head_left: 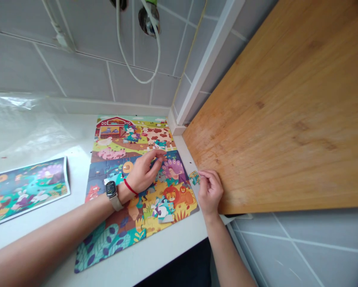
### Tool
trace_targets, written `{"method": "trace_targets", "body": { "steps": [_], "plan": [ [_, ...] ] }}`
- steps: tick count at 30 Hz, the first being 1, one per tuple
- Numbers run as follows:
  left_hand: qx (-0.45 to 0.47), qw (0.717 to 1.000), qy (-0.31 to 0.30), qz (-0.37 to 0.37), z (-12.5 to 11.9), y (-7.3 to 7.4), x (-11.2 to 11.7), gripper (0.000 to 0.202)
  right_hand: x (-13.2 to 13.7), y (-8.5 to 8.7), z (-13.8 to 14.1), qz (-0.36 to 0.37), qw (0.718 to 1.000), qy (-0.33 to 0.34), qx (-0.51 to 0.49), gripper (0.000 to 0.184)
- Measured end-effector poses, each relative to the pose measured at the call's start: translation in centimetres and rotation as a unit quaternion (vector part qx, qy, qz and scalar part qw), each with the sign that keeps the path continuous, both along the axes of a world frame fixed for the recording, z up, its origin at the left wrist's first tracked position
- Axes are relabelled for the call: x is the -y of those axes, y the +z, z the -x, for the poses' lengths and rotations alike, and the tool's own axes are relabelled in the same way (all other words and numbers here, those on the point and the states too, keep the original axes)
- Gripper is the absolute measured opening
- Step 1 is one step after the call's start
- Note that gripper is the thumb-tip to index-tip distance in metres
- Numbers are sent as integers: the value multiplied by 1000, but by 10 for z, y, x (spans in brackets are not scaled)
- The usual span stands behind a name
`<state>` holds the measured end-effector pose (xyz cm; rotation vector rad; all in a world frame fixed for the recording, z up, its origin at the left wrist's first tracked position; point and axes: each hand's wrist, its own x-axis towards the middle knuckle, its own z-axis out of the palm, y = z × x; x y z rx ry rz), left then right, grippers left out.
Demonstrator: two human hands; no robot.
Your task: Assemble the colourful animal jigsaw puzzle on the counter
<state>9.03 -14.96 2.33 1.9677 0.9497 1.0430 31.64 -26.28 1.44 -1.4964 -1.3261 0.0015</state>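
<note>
A colourful animal jigsaw puzzle (119,235) lies nearly assembled on the white counter (77,131). My left hand (145,172) rests on the middle of the puzzle, fingers bent and tips pressing on pieces near the peacock picture; it wears a watch and a red string at the wrist. My right hand (210,190) is off the puzzle's right edge, fingers pinched on a small loose puzzle piece (194,177) held just above the counter.
A printed picture sheet (23,189) lies at the left. Crumpled clear plastic (23,119) sits behind it. A large wooden board (286,111) leans at the right against the tiled wall. White cables (143,59) hang on the wall.
</note>
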Motion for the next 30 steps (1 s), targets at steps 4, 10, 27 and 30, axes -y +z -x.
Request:
{"method": "trace_targets", "body": {
  "steps": [4,10,27,30],
  "plan": [
    [-1,1000,1,-3,1,7,-1,31,0,-2,0,11,1000,-7,10,25],
    [-245,955,-163,-38,8,40,16,28,1,-3,0,29,999,9,38,24],
    [-437,878,-181,-73,9,56,85,30,41,-4,22,57,997,-52,31,25],
    [-429,883,-182,-61,14,55,80,33,49,-4,30,67,996,-48,28,25]
  ]
}}
